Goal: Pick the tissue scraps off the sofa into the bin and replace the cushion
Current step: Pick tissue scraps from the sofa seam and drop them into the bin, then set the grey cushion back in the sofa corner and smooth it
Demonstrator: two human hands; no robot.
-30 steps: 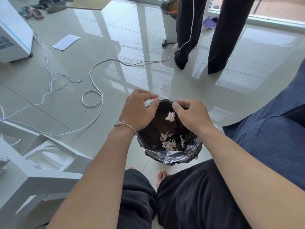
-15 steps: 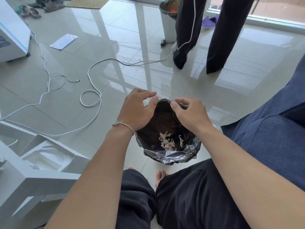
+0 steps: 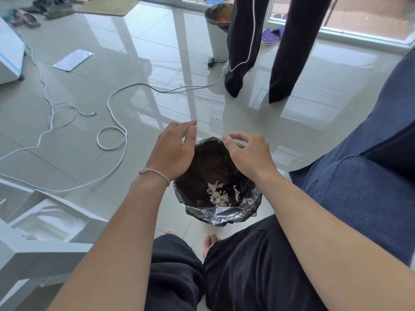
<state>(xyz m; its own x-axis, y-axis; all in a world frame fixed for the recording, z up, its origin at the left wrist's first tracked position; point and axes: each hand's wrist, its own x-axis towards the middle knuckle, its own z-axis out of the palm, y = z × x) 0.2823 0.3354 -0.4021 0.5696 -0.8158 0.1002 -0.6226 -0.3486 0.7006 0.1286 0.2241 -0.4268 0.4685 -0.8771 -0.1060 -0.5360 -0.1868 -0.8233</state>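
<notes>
A small bin lined with a black bag (image 3: 221, 215) stands on the tiled floor between my knees. Several pale tissue scraps (image 3: 219, 195) lie at its bottom. My left hand (image 3: 174, 151) hovers over the bin's left rim, fingers loosely curled and apart, holding nothing. My right hand (image 3: 246, 153) hovers over the right rim, fingers spread, also holding nothing. The blue sofa (image 3: 363, 189) fills the right side; its seat and any cushion are out of view.
A person in black trousers (image 3: 258, 52) stands ahead beside a second bin (image 3: 216, 30). White cables (image 3: 112, 140) loop across the floor to the left. A white low table (image 3: 40, 239) sits at my left knee. Paper (image 3: 73, 60) and shoes lie further off.
A tissue scrap that was dropping between my hands one second ago now lies in the bin. Both hands have opened and drawn slightly apart above the rim.
</notes>
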